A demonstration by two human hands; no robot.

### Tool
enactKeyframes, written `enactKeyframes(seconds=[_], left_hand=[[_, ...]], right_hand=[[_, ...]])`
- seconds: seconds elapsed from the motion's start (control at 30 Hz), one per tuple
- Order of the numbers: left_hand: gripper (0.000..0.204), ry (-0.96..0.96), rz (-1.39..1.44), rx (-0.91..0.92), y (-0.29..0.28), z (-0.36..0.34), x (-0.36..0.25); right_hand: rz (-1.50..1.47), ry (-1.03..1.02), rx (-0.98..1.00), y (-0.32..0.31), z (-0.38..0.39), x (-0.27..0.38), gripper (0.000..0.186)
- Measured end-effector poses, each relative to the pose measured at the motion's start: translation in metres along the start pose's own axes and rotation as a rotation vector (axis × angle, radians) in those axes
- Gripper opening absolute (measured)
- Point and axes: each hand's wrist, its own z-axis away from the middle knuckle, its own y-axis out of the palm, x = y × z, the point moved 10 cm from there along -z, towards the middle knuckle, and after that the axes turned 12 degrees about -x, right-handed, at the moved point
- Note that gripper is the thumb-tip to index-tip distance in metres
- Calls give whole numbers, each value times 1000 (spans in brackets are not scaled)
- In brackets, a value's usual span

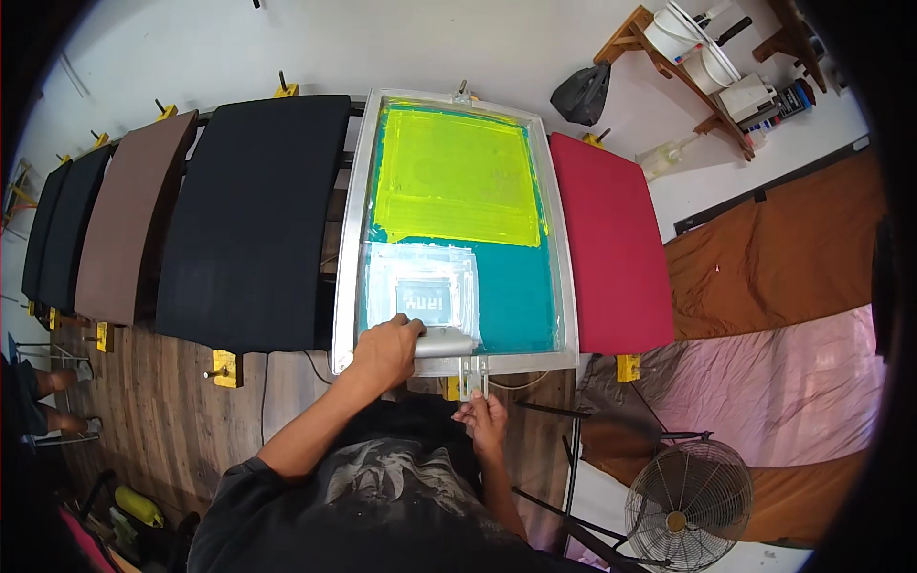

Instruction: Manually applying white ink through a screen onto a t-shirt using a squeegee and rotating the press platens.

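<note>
My left hand [385, 355] is closed over a silver squeegee [447, 344] at the near left of a screen printing frame [350, 248]. The squeegee lies crosswise on the mesh, by the near rim. In front of it is a white-inked patch [466, 277] around a small stencil; yellow-green ink [458, 172] covers the far half, and the bare mesh [516, 296] is teal. Below the frame's near edge, my right hand [484, 420] has its fingers curled at the lower end of a slotted metal bracket [467, 380], seemingly pinching it.
Dark fabric-covered boards [253, 220] and a brown one [134, 220] line up to the left; a red one [611, 244] adjoins the frame's right. A standing fan [676, 520] is at the lower right. White tubs [674, 33] sit on a wall shelf. Another person's legs [62, 420] show far left.
</note>
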Motion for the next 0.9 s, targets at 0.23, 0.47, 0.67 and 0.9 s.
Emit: enactKeyframes(seconds=[0.23,0.47,0.67,0.9], left_hand=[[38,-11,12,4,-6,1,-4],[41,-49,-1,41,4,-5,2],[35,-40,18,16,10,-3,6],[34,-67,52,19,10,-4,6]], right_hand=[[67,75,102,4,-3,8,25],[176,84,269,4,-12,5,27],[261,100,378,1,-18,2,32],[1137,-195,511,21,-3,80,36]])
